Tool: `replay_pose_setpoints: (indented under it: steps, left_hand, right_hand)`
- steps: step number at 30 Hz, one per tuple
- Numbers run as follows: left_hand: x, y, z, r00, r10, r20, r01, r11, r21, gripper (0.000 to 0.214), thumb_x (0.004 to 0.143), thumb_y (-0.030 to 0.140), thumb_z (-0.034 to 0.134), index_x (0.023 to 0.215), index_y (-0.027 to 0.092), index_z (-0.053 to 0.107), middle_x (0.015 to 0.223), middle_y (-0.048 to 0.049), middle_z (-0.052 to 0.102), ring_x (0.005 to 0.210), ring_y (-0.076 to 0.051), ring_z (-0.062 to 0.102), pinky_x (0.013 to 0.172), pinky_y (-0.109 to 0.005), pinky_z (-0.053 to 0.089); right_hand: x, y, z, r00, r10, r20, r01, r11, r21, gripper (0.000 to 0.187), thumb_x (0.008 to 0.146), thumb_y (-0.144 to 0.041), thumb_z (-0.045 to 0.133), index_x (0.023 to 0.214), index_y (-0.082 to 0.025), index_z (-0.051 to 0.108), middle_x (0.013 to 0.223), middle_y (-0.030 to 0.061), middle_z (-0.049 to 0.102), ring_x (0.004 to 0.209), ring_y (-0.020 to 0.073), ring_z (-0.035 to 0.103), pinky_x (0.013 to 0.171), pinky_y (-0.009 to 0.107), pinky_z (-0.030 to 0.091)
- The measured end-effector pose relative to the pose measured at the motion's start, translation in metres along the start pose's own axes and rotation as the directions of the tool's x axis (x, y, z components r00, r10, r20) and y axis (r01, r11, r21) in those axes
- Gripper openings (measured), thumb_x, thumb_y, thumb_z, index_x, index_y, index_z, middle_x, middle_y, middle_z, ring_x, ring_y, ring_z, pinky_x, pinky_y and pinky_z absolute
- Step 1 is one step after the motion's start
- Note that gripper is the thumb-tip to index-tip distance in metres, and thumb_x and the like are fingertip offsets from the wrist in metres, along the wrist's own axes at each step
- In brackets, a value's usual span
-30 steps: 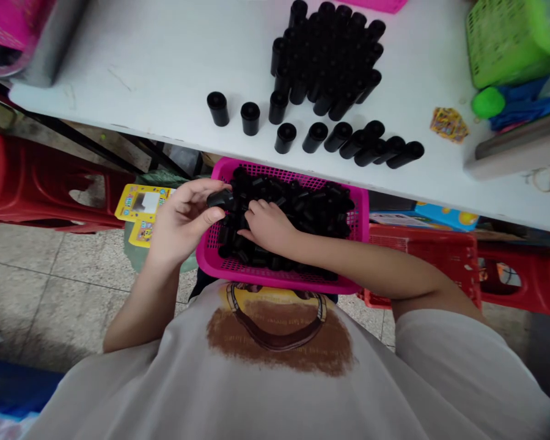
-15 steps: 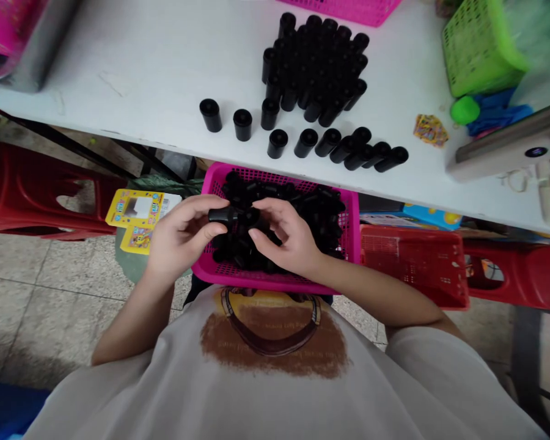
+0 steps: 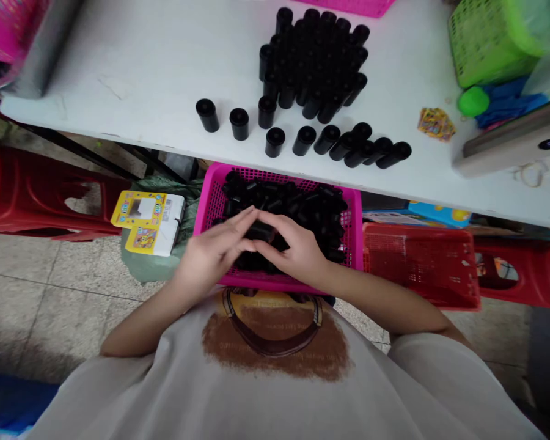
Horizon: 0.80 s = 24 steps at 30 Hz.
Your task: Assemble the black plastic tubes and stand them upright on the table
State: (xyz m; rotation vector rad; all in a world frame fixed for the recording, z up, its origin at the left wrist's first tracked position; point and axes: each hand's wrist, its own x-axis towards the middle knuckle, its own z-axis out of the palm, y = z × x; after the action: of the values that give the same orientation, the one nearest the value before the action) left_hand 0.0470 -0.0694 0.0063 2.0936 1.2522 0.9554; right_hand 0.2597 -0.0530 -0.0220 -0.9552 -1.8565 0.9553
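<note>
A pink mesh basket [image 3: 356, 215] full of loose black canisters rests on my lap, below the table edge. Both hands meet over its near side around one black canister [image 3: 261, 231]. My left hand [image 3: 213, 255] grips the canister's left end with the fingers closed. My right hand [image 3: 296, 250] pinches its right end. On the white table [image 3: 137, 67] above stand a tight cluster of upright black canisters [image 3: 314, 61], a loose row of them [image 3: 330, 139] and two apart [image 3: 223, 117].
A green basket [image 3: 490, 40], a green ball [image 3: 473, 101] and a small printed packet [image 3: 436, 123] lie at the table's right. A red crate [image 3: 421, 256] sits right of the pink basket. Yellow boxes [image 3: 149, 221] lie to the left, on the floor.
Both hands moved together toward the basket's near edge. My right hand came off the pile and closed on the canister that my left hand held.
</note>
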Motion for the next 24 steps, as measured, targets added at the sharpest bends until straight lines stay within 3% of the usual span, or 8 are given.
replay_pose_setpoints:
  steps: [4, 8, 10, 12, 14, 15, 19, 24]
  left_hand:
    - [0.003, 0.008, 0.017, 1.0, -0.025, -0.016, 0.023, 0.992, -0.126, 0.044, 0.103, 0.043, 0.069, 0.144, 0.029, 0.065, 0.149, -0.0061, 0.07, 0.129, -0.024, 0.073, 0.107, -0.034, 0.065]
    - [0.035, 0.0, -0.006, 0.959, -0.112, -0.26, 0.056, 0.976, -0.212, 0.026, 0.093, 0.036, 0.081, 0.114, 0.027, 0.069, 0.125, -0.002, 0.08, 0.118, -0.024, 0.077, 0.098, -0.041, 0.068]
    - [0.06, -0.017, -0.027, 0.918, -0.114, -0.38, 0.081, 0.992, -0.101, 0.038, 0.086, 0.033, 0.088, 0.117, 0.029, 0.066, 0.125, 0.0008, 0.08, 0.113, -0.025, 0.077, 0.097, -0.045, 0.067]
    - [0.085, -0.039, -0.046, 0.918, -0.124, -0.376, 0.153, 0.987, 0.048, 0.057, 0.077, 0.029, 0.092, 0.124, 0.03, 0.06, 0.118, 0.0026, 0.082, 0.098, -0.025, 0.078, 0.093, -0.049, 0.066]
    - [0.105, -0.065, -0.059, 0.915, -0.152, -0.373, 0.219, 0.965, 0.146, 0.065, 0.07, 0.03, 0.093, 0.124, 0.03, 0.057, 0.114, 0.0016, 0.083, 0.09, -0.026, 0.078, 0.091, -0.054, 0.064]
    - [0.113, -0.077, -0.064, 0.929, -0.175, -0.326, 0.233, 0.961, 0.148, 0.066, 0.07, 0.035, 0.093, 0.124, 0.03, 0.055, 0.121, -0.0004, 0.081, 0.1, -0.028, 0.078, 0.095, -0.054, 0.063]
    - [0.134, -0.124, -0.076, 0.958, -0.18, -0.223, 0.193, 0.98, 0.039, 0.086, 0.071, 0.064, 0.089, 0.137, 0.036, 0.042, 0.158, -0.0064, 0.056, 0.137, -0.035, 0.064, 0.1, -0.056, 0.06]
    - [0.163, -0.159, -0.059, 1.0, 0.025, 0.015, -0.025, 1.0, -0.001, 0.146, 0.035, 0.082, 0.097, 0.151, 0.035, 0.021, 0.172, -0.016, 0.026, 0.157, -0.044, 0.037, 0.123, -0.068, 0.041]
  right_hand:
    - [0.002, 0.001, -0.002, 0.999, 0.026, -0.048, -0.021, 0.993, 0.115, 0.041, 0.101, -0.055, 0.07, 0.129, -0.027, 0.06, 0.126, 0.0096, 0.071, 0.111, 0.0226, 0.075, 0.09, 0.037, 0.068]
    - [0.016, 0.002, -0.052, 0.991, -0.107, 0.084, 0.111, 0.993, -0.033, 0.047, 0.093, -0.06, 0.078, 0.128, -0.032, 0.066, 0.141, 0.0096, 0.064, 0.131, 0.0295, 0.065, 0.103, 0.046, 0.064]
    - [0.02, 0.013, -0.094, 0.989, -0.102, -0.109, 0.074, 0.97, -0.233, 0.038, 0.098, -0.056, 0.072, 0.129, -0.033, 0.067, 0.138, 0.0091, 0.063, 0.134, 0.032, 0.062, 0.112, 0.055, 0.057]
    - [0.019, 0.033, -0.136, 0.915, -0.189, -0.356, 0.011, 0.895, -0.447, 0.042, 0.097, -0.054, 0.072, 0.131, -0.032, 0.065, 0.14, 0.0109, 0.058, 0.138, 0.0361, 0.057, 0.111, 0.063, 0.054]
    - [0.016, 0.058, -0.167, 0.9, -0.167, -0.403, -0.113, 0.804, -0.584, 0.069, 0.086, -0.064, 0.08, 0.142, -0.03, 0.059, 0.148, 0.0154, 0.048, 0.148, 0.0442, 0.044, 0.115, 0.072, 0.045]
    - [0.014, 0.07, -0.177, 0.912, -0.135, -0.387, -0.14, 0.784, -0.604, 0.085, 0.081, -0.069, 0.082, 0.15, -0.03, 0.051, 0.153, 0.0174, 0.043, 0.151, 0.0469, 0.039, 0.117, 0.074, 0.043]
    - [0.017, 0.099, -0.18, 0.958, -0.12, -0.262, -0.073, 0.78, -0.622, 0.131, 0.064, -0.083, 0.088, 0.165, -0.029, 0.025, 0.165, 0.0228, 0.022, 0.159, 0.052, 0.018, 0.127, 0.076, 0.027]
    - [0.043, 0.095, -0.144, 0.968, -0.006, -0.25, -0.163, 0.744, -0.648, 0.146, 0.06, -0.092, 0.083, 0.169, -0.03, 0.009, 0.174, 0.0199, 0.001, 0.163, 0.056, -0.003, 0.126, 0.082, 0.019]
